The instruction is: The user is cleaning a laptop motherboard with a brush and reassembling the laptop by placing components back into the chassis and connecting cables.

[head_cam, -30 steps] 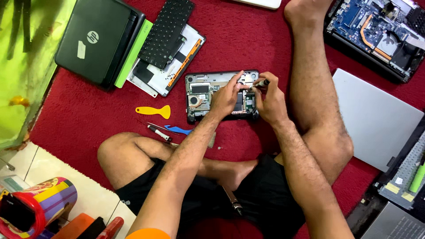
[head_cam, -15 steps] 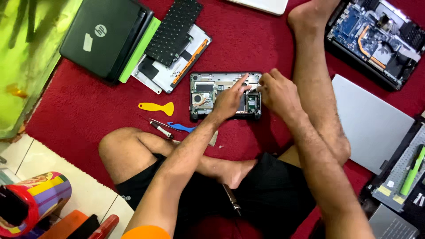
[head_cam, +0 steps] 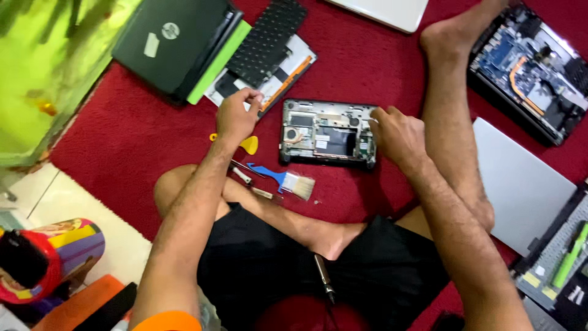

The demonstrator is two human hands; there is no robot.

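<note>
An opened laptop base (head_cam: 327,133) is framed by bare red carpet (head_cam: 122,147). Its right edge is gripped by the right hand (head_cam: 397,132); the left hand (head_cam: 236,116), fingers pinched, is held apart above a keyboard tray (head_cam: 288,67).

Floor covering: a deep red pile carpet (head_cam: 122,141) spreads across most of the view — evenly lit, with no hard shadows. Left of the carpet, at its lower edge, lies a strip of pale cream floor tile (head_cam: 79,214). Above the tile, along the carpet's left border, stands a bright yellow-green glass tank (head_cam: 43,67) with blurred orange shapes inside — contents cannot be told. Below the tile, at the lower-left corner, a red-rimmed cylinder with coloured stripes (head_cam: 49,257) lies on its side, just beside an orange and black object (head_cam: 92,306), only partly seen.
</note>
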